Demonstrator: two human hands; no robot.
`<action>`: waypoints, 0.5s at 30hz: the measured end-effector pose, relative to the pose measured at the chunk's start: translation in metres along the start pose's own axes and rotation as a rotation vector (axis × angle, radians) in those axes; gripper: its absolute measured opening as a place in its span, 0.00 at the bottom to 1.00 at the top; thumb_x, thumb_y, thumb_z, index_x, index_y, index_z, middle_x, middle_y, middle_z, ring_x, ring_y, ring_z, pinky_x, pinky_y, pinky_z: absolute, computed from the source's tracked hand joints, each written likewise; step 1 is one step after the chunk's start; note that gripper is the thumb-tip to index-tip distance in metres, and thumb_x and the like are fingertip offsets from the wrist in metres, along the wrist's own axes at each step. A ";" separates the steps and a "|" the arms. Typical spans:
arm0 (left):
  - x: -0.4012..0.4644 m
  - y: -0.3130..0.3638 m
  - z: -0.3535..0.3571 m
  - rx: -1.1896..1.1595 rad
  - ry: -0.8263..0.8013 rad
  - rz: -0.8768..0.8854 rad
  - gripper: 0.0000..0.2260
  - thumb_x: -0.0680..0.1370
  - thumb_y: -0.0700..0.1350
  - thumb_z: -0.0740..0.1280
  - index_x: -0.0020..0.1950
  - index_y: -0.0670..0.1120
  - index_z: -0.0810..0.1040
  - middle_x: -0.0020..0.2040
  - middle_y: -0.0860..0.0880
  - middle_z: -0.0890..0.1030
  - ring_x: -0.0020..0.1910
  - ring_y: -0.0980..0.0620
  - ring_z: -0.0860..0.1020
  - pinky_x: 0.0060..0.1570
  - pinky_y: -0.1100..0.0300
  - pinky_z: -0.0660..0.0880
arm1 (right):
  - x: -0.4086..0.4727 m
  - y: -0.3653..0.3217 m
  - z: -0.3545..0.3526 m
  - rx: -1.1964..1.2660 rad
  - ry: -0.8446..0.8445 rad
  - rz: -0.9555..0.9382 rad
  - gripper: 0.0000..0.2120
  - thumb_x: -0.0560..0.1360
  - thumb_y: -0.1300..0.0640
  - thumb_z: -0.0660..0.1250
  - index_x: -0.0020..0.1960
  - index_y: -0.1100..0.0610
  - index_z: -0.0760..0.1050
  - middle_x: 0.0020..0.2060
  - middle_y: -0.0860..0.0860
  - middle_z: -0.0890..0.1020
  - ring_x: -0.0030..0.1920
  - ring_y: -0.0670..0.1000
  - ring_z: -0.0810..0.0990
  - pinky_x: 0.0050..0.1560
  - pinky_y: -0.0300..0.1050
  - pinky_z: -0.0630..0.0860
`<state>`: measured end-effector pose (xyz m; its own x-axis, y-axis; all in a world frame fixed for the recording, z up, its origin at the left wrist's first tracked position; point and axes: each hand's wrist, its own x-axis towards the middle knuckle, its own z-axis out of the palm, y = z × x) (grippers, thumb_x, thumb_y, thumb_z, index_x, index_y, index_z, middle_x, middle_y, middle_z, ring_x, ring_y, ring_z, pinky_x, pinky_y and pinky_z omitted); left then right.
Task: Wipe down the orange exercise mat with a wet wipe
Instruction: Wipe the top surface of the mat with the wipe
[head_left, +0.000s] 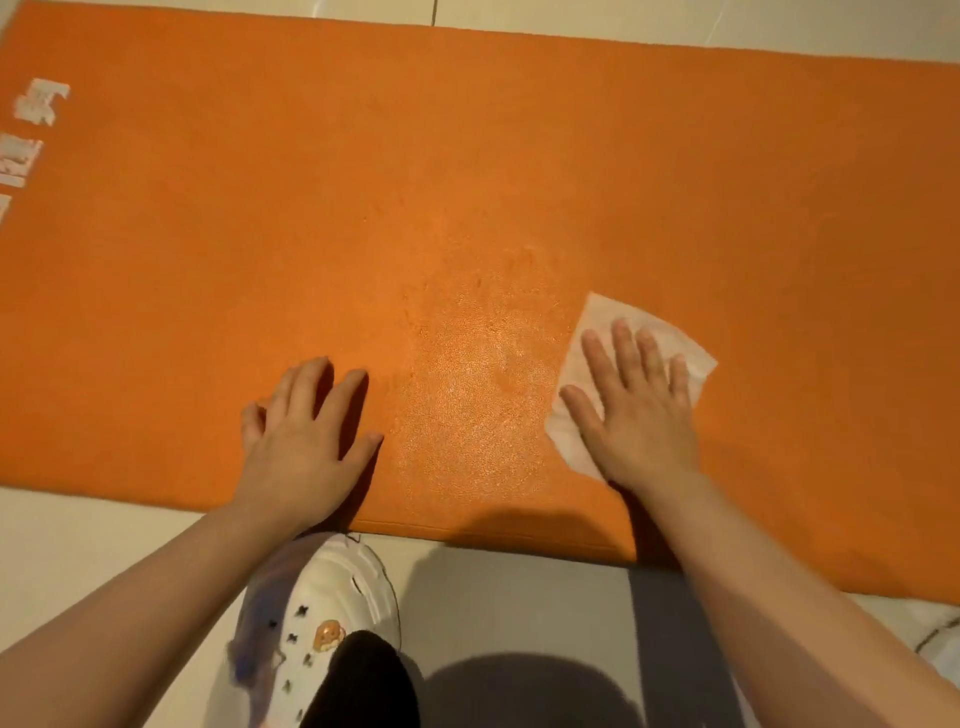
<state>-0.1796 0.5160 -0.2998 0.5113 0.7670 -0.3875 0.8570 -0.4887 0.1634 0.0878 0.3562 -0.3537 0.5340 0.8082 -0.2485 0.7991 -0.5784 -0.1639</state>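
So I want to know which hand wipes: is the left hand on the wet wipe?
No, the left hand rests bare on the orange mat; the right hand presses the wet wipe.

the orange mat (467, 156) lies bare across its far half and right end, open to a sweeping hand. near its front edge the left hand (301, 436) and the right hand (636, 405), flat on the wipe (597, 322), block passage. worn white markings (36, 104) sit far left.

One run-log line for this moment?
right hand flat, pressing wet wipe | left hand resting on orange mat | damp patch between
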 end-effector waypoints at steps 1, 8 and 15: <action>0.005 -0.001 -0.001 0.007 -0.001 0.000 0.34 0.73 0.68 0.50 0.78 0.56 0.61 0.79 0.48 0.56 0.78 0.46 0.51 0.72 0.35 0.51 | 0.005 0.020 -0.005 -0.016 0.000 0.085 0.35 0.75 0.31 0.36 0.80 0.43 0.44 0.79 0.48 0.44 0.79 0.54 0.43 0.75 0.55 0.37; 0.037 0.000 -0.008 -0.029 0.024 -0.013 0.36 0.73 0.69 0.45 0.78 0.56 0.60 0.79 0.48 0.57 0.78 0.46 0.51 0.72 0.35 0.51 | 0.010 0.015 -0.007 0.049 0.008 0.381 0.33 0.80 0.37 0.38 0.81 0.50 0.47 0.80 0.54 0.46 0.79 0.58 0.43 0.75 0.64 0.38; 0.053 0.010 -0.002 -0.003 -0.030 -0.026 0.33 0.77 0.68 0.45 0.80 0.57 0.54 0.81 0.49 0.50 0.79 0.46 0.47 0.73 0.35 0.52 | 0.001 -0.118 0.019 -0.107 -0.046 -0.338 0.31 0.80 0.38 0.39 0.80 0.48 0.44 0.79 0.53 0.43 0.79 0.58 0.40 0.73 0.67 0.36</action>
<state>-0.1436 0.5526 -0.3172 0.4866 0.7670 -0.4183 0.8703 -0.4671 0.1559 -0.0116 0.4236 -0.3530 0.2235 0.9445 -0.2406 0.9542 -0.2624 -0.1438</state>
